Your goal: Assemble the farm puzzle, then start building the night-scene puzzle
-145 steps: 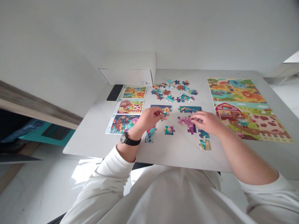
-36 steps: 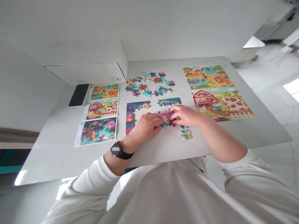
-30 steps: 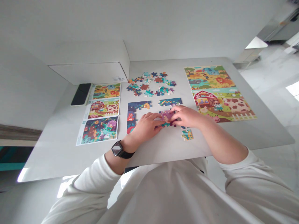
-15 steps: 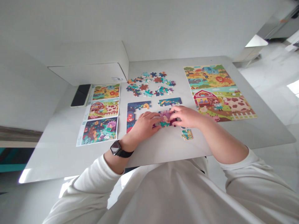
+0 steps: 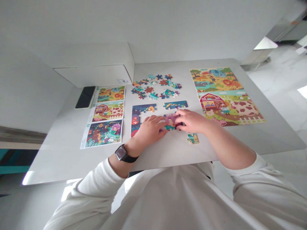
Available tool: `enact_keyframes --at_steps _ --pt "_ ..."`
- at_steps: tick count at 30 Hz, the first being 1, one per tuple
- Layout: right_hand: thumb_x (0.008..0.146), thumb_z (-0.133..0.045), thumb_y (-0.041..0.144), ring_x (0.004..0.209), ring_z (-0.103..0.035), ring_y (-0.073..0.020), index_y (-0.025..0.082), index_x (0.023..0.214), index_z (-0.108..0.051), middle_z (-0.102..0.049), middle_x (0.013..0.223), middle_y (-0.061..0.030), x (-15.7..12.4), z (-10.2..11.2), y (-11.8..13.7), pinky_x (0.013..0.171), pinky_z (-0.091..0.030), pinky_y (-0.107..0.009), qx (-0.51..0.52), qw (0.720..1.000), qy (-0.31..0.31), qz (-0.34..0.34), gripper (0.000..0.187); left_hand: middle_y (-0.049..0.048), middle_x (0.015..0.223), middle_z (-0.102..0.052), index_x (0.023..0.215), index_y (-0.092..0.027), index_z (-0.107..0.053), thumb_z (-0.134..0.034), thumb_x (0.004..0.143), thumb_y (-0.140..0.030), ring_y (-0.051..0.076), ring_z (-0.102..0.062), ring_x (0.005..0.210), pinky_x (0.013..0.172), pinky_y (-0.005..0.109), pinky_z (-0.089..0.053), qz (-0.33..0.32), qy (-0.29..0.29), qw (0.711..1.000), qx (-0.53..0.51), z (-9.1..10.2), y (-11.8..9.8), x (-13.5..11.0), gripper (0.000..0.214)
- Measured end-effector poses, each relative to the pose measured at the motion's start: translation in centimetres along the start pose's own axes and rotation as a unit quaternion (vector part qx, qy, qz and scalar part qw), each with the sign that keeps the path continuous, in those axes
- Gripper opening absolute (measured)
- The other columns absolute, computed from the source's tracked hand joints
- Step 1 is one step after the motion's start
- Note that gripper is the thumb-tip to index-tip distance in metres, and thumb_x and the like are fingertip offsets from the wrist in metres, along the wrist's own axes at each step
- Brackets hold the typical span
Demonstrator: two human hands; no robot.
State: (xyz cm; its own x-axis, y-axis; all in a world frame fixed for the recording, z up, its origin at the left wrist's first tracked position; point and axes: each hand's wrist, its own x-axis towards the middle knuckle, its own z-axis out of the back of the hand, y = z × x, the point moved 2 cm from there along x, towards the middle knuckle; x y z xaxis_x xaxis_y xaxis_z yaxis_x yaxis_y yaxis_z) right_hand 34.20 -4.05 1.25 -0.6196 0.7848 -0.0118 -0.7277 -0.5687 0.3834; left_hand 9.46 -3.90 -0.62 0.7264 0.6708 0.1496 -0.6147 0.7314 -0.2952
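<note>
A joined patch of purple and teal jigsaw puzzle pieces (image 5: pixel 170 120) lies flat on the table between my hands. My left hand (image 5: pixel 151 129), with a black watch on its wrist, has its bent fingers and thumb at the patch's left edge. From the other side, the fingers of my right hand (image 5: pixel 192 121) curl onto the right edge, covering part of it. Around the patch lie a dark blue corner section (image 5: pixel 135 120), a top strip (image 5: pixel 175 104) and a teal section with yellow leaves (image 5: pixel 193 138) below my right hand.
Loose puzzle pieces (image 5: pixel 149 90) are scattered behind the sections. Two finished-looking puzzle pictures (image 5: pixel 220 95) lie at right. A printed picture sheet (image 5: pixel 103 133), a phone (image 5: pixel 85 97) and a white box (image 5: pixel 93 75) are at left. The table's front edge (image 5: pixel 172 166) runs close to my body.
Both hands stay at the purple patch with barely any movement. The whole view has shifted slightly, so the scene sits a little further right.
</note>
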Motion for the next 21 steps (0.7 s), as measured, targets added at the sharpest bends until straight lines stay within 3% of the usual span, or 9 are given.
enact_keyframes --at_steps 5,8,11,15,21 --pt "0.090 -0.084 0.022 0.122 -0.069 -0.0319 0.028 0.114 -0.085 -0.069 0.132 -0.0105 -0.2 0.1 -0.4 0.109 -0.055 -0.048 0.007 1.000 0.005 -0.003 0.024 0.0122 0.153 -0.067 0.152 -0.026 -0.064 -0.077 0.097 -0.043 0.034 -0.059 0.143 0.123 0.053 -0.046 -0.029 0.004 0.999 -0.043 1.1 2.4 -0.7 0.060" --pt "0.088 -0.084 0.020 0.126 -0.068 -0.0316 0.033 0.124 -0.083 -0.069 0.135 -0.0084 -0.3 0.0 -0.9 0.110 -0.055 -0.048 0.019 1.000 -0.001 0.002 0.038 0.0149 0.154 -0.064 0.155 -0.024 -0.058 -0.082 0.092 -0.048 0.036 -0.056 0.147 0.126 0.055 -0.042 -0.001 -0.012 0.999 -0.043 2.6 4.7 -1.6 0.072" --pt "0.089 -0.083 0.020 0.128 -0.068 -0.0305 0.035 0.130 -0.081 -0.069 0.138 -0.0071 -0.3 -0.3 -1.1 0.111 -0.056 -0.046 0.029 0.999 -0.018 0.005 0.043 0.0132 0.148 -0.066 0.146 -0.026 -0.064 -0.087 0.087 -0.050 0.037 -0.058 0.142 0.124 0.056 -0.042 0.013 0.022 0.999 -0.041 3.5 5.6 -2.2 0.068" --pt "0.090 -0.084 0.024 0.128 -0.068 -0.0311 0.035 0.127 -0.083 -0.067 0.141 -0.0078 -0.1 -0.9 -1.2 0.111 -0.056 -0.046 0.022 0.999 -0.026 0.005 0.039 0.0105 0.141 -0.067 0.129 -0.026 -0.072 -0.090 0.084 -0.047 0.036 -0.060 0.135 0.120 0.054 -0.044 0.004 0.068 0.997 -0.047 3.5 5.1 -2.2 0.052" --pt "0.090 -0.085 0.024 0.125 -0.069 -0.0318 0.032 0.129 -0.082 -0.068 0.139 -0.0101 0.1 -1.2 -1.5 0.110 -0.057 -0.049 0.021 1.000 -0.019 0.007 0.040 0.0081 0.137 -0.067 0.114 -0.027 -0.076 -0.088 0.084 -0.039 0.033 -0.060 0.130 0.116 0.051 -0.047 -0.002 0.060 0.997 -0.047 2.6 4.6 -2.1 0.034"
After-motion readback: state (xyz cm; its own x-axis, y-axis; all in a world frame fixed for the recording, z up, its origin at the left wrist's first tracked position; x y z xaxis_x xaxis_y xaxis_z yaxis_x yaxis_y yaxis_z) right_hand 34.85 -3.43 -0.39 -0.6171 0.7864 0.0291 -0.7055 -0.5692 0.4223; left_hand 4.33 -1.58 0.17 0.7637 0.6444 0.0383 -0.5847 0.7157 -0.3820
